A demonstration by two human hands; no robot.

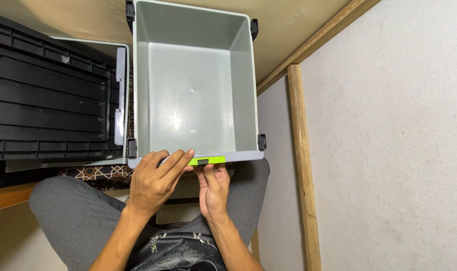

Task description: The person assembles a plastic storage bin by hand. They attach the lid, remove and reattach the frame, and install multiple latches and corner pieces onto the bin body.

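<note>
An empty grey plastic storage box (246, 95) stands open in front of me, with black clips at its corners. A bright green handle strip (211, 160) runs along its near rim. My left hand (155, 180) lies palm down on that rim, fingers stretched over the left end of the green strip. My right hand (213, 188) sits just under the strip, fingertips touching its underside near a small dark latch. Neither hand holds a loose object.
A black ribbed lid (48, 100) lies to the left on a second grey box. My grey-trousered legs (73, 216) are crossed below. A patterned cloth (98, 175) lies under the boxes. A pale wall with wooden trim (301, 165) rises on the right.
</note>
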